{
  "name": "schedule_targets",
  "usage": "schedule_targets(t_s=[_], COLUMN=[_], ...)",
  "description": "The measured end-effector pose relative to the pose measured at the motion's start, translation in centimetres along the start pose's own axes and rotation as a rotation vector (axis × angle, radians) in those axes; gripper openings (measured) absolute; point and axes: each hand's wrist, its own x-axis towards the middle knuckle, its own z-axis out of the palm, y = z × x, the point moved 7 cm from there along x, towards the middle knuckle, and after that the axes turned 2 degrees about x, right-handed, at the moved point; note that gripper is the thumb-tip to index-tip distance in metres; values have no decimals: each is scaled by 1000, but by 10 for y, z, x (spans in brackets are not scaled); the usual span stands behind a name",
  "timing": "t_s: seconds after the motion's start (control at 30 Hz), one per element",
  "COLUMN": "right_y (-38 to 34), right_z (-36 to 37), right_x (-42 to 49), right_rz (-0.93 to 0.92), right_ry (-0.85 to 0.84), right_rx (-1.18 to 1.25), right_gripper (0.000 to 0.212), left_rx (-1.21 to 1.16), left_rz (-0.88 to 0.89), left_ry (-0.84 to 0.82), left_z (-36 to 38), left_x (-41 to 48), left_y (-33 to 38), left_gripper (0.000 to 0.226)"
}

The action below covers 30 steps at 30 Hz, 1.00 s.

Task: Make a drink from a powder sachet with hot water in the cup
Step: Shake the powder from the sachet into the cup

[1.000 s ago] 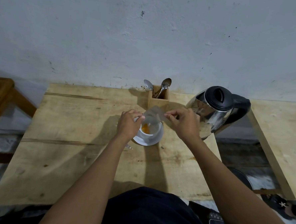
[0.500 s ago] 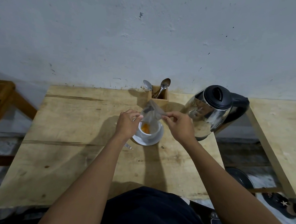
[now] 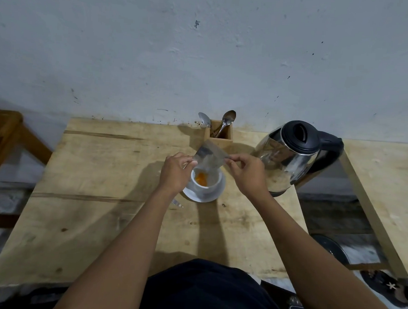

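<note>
A silvery powder sachet [image 3: 210, 157] is held tilted over a white cup [image 3: 207, 186], its lower corner pointing into the cup. Orange powder [image 3: 201, 178] lies inside the cup, which stands on a white saucer [image 3: 216, 195]. My left hand [image 3: 176, 171] pinches the sachet's left edge and my right hand [image 3: 246, 174] pinches its right edge. A steel electric kettle [image 3: 291, 157] with a black lid and handle stands just right of my right hand.
A small wooden holder [image 3: 219, 136] with two spoons stands against the wall behind the cup. A torn silvery scrap [image 3: 177, 203] lies on the wooden table [image 3: 96, 183] by my left wrist. A second wooden surface [image 3: 387, 189] is at the right, a wooden frame [image 3: 1, 137] at the left.
The sachet has been lifted and tipped more steeply, its upper end now higher toward the spoon holder. Both hands stay at the cup, shifting only slightly.
</note>
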Motion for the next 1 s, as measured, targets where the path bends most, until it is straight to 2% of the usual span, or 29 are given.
schedule_targets(t_s=[0.2, 0.47, 0.7, 0.77, 0.87, 0.93, 1.0], right_y=[9, 16, 5, 6, 8, 10, 9], right_z=[4, 6, 8, 13, 18, 19, 19], right_x=[0, -9, -1, 4, 10, 12, 11], right_rz=[78, 121, 55, 68, 88, 93, 80], right_ry=[17, 88, -98, -155, -167, -146, -143], right_rx=[141, 151, 130, 158, 207, 226, 235], right_gripper=[12, 14, 28, 24, 9, 20, 19], left_rx=[-25, -27, -23, -32, -75, -135, -175], left_rz=[-13, -21, -9, -2, 12, 9, -13], left_ry=[5, 17, -5, -40, -77, -83, -95], left_z=[3, 7, 4, 3, -1, -4, -5], left_x=[0, -5, -6, -5, -5, -6, -8], left_y=[3, 9, 11, 12, 18, 22, 25], left_gripper=[20, 19, 24, 22, 20, 17, 14])
